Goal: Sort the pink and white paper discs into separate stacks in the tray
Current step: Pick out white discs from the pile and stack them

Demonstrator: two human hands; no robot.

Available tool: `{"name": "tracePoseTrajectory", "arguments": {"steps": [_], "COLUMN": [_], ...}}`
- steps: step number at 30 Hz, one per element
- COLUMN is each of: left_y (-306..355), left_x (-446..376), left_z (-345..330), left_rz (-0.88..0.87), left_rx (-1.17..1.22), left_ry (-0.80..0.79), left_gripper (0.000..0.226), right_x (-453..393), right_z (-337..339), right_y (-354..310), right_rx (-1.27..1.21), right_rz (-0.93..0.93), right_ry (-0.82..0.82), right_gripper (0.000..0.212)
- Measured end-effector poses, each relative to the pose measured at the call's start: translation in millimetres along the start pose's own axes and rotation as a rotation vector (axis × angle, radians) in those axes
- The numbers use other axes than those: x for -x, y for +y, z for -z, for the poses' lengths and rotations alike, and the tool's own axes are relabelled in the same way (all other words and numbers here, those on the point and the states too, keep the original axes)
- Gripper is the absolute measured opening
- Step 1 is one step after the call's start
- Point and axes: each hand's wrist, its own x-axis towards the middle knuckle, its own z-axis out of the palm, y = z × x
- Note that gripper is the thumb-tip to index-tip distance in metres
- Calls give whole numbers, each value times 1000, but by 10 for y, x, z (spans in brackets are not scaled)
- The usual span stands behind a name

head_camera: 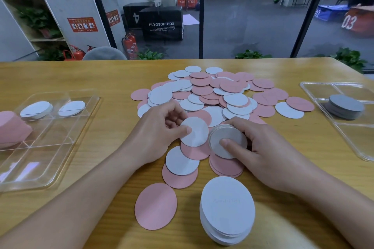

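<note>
Nearest: white stack (227, 211) at the table's near edge, faint embossed lettering on top, unreadable. Single pink disc (155, 206) just left of it, lying flat.

Far left: pink stack (12, 127) at the frame edge. Beside it the clear tray (40, 168), divided into compartments; two white discs (36, 109) in its far compartments, near ones bare. Bare wood between tray and pile.

Centre: left hand (155, 133) pinches one white disc (194, 132) between thumb and fingers, disc tilted slightly, overlapping pink ones. Right hand (263, 153) grips a thin stack of white discs (227, 140), thumb pressed on top, fingers curled around the rim. Hands close, not touching. Behind them the loose pile (218, 91), pink and white mixed, all flat, spreading toward the table's far edge.

Right: second clear tray (354, 147) holding a grey-looking stack (345, 107), tray running off the frame.

Through the glass: black box marked "PLYOSOFTBOX" (161, 24), red box "03" (349, 22).
</note>
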Motion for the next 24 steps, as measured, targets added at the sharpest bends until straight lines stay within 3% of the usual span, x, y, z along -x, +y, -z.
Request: {"name": "tracePoseTrajectory", "arguments": {"steps": [5,12,19,24], "left_y": [-13,31,190,205], "left_x": [-27,-16,85,122], "left_z": [-12,34,-56,-101], "left_rz": [-28,-82,-178,-194], "left_rx": [-10,21,163,239], "left_ry": [17,147,-122,-237], "left_gripper": [8,10,9,31], "right_x": [2,-15,-10,-4], "right_z": [0,14,34,18], "right_y": [15,-13,-6,-36], "right_rx": [-22,-51,-110,-95], "right_rz": [-2,20,-16,30], "right_ry": [9,47,66,3], "right_gripper": [19,16,6,16]}}
